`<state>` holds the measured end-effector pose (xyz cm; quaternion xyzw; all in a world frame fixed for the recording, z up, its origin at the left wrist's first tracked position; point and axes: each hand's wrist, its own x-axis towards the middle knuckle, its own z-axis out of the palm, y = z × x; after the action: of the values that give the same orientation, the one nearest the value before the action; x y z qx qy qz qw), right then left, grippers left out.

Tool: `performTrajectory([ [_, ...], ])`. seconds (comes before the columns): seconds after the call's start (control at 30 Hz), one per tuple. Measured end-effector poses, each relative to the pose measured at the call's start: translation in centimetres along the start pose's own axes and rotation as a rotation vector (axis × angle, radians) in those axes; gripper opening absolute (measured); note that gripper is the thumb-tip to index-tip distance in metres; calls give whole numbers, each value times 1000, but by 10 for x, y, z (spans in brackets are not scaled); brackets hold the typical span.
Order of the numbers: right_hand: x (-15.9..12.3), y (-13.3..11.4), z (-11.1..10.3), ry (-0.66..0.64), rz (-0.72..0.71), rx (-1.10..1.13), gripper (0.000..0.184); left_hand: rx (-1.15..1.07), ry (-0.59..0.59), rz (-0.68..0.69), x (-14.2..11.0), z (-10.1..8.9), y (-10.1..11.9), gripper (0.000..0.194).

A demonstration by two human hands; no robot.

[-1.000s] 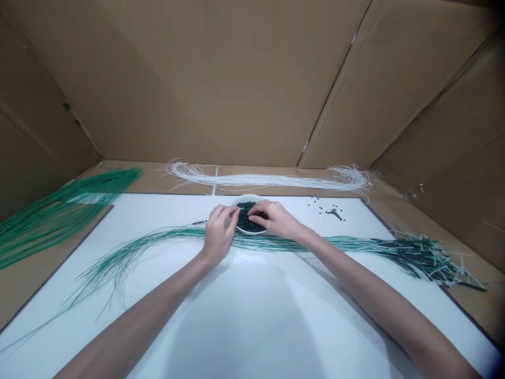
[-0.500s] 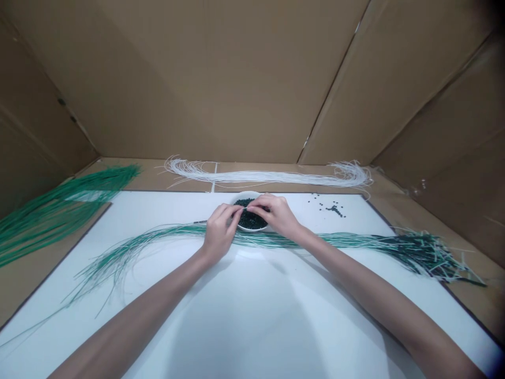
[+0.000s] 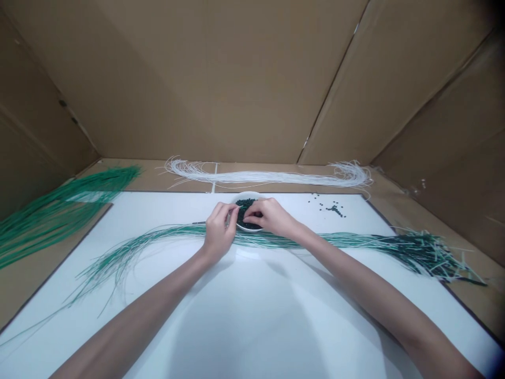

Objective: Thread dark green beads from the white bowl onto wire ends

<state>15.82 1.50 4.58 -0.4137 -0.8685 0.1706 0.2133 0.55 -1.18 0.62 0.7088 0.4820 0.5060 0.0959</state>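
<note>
Cardboard walls [image 3: 236,79] enclosed a white board [image 3: 252,316], on which a white bowl [image 3: 250,229] held a heap of dark beads [image 3: 246,202]. The left hand [image 3: 218,229] pinched a thin strand [image 3: 241,207], its tip above the bowl. The right hand [image 3: 275,218] had its fingers narrowly bent over the heap; whether they gripped a bead, one cannot tell. Loose beads [image 3: 334,210] lay scattered right of the bowl.
</note>
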Motion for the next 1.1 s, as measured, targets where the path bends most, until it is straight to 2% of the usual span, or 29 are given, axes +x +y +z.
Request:
performTrajectory([
  [0.2,-10,10,4,208,52,314,13,-5,2,21,0,-1,0,9],
  [0.33,-11,10,8,286,107,431,13,-12,27,60,0,-1,1,8],
  [0.53,-11,9,9,325,135,487,14,-29,47,148,-1,-1,2,6],
  [1.1,-13,4,11,389,134,466,20,-21,22,164,-2,-1,3,7],
])
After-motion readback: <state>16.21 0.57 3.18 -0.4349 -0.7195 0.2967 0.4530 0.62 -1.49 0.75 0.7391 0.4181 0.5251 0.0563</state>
